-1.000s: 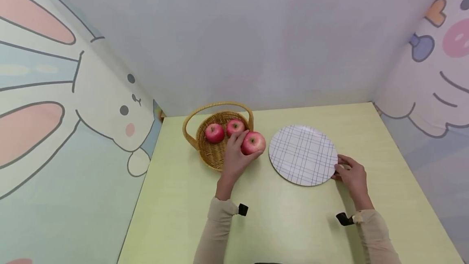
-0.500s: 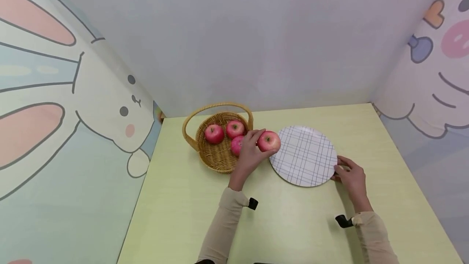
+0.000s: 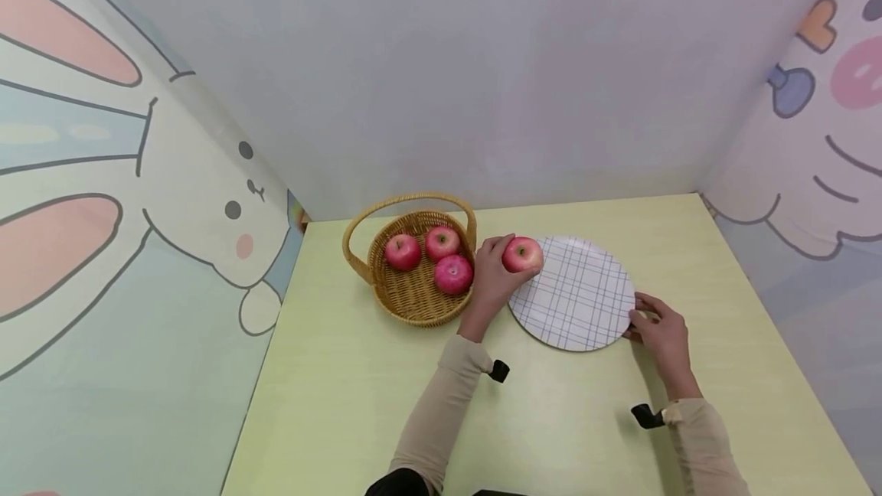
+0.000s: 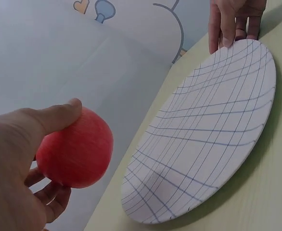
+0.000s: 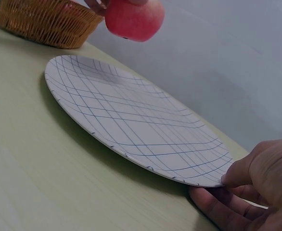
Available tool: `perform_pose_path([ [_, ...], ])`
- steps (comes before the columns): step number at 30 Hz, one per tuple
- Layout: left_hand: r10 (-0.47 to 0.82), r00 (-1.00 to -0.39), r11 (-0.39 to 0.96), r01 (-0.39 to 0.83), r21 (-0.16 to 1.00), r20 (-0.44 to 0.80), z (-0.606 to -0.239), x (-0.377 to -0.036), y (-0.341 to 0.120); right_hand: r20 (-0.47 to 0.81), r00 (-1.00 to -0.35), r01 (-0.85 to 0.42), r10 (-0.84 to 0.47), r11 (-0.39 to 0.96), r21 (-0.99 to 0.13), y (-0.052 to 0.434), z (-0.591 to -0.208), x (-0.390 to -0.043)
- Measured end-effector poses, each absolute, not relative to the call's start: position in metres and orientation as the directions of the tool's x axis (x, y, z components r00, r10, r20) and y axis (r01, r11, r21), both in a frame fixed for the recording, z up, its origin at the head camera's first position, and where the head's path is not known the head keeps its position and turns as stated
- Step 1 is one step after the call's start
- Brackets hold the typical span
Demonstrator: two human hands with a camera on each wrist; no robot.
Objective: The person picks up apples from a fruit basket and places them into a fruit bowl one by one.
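My left hand (image 3: 494, 279) grips a red apple (image 3: 522, 254) (image 4: 76, 149) (image 5: 134, 20) and holds it in the air over the left edge of a white plate with blue grid lines (image 3: 575, 293) (image 4: 208, 130) (image 5: 131, 118). My right hand (image 3: 660, 330) (image 5: 249, 192) pinches the plate's right rim, fingers under it and thumb on top. A wicker basket with a handle (image 3: 411, 297) (image 5: 44, 19) stands left of the plate with three red apples (image 3: 441, 255) in it.
The pale green table (image 3: 551, 419) stands in a corner. A plain wall runs along the back, and cartoon-printed walls stand on the left (image 3: 103, 213) and right (image 3: 827, 136).
My left hand has carried the apple from beside the basket rightward to above the plate's left edge. A third apple in the basket has come into view. My right hand stayed on the plate rim.
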State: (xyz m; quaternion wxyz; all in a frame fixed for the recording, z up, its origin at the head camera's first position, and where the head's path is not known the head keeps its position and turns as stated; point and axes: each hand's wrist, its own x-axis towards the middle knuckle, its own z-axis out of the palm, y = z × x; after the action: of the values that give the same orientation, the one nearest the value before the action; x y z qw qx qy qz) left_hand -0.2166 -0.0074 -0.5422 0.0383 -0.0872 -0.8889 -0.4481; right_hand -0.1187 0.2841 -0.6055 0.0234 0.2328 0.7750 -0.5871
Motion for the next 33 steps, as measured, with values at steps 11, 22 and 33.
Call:
perform_pose_path([
  [11, 0.099, -0.99, 0.476, 0.133, 0.869, 0.098, -0.56, -0.228, 0.023, -0.309, -0.885, 0.392, 0.348, 0.198, -0.898, 0.285, -0.605, -0.114],
  [22, 0.136, -0.988, 0.453, 0.127, 0.882, 0.072, -0.567, -0.234, 0.049, -0.281, -0.895, 0.357, 0.345, 0.181, -0.916, 0.281, -0.604, -0.116],
  [33, 0.158, -0.986, 0.501, 0.122, 0.857, 0.048, -0.578, -0.239, 0.055, -0.292, -0.892, 0.368, 0.345, 0.179, -0.913, 0.282, -0.605, -0.118],
])
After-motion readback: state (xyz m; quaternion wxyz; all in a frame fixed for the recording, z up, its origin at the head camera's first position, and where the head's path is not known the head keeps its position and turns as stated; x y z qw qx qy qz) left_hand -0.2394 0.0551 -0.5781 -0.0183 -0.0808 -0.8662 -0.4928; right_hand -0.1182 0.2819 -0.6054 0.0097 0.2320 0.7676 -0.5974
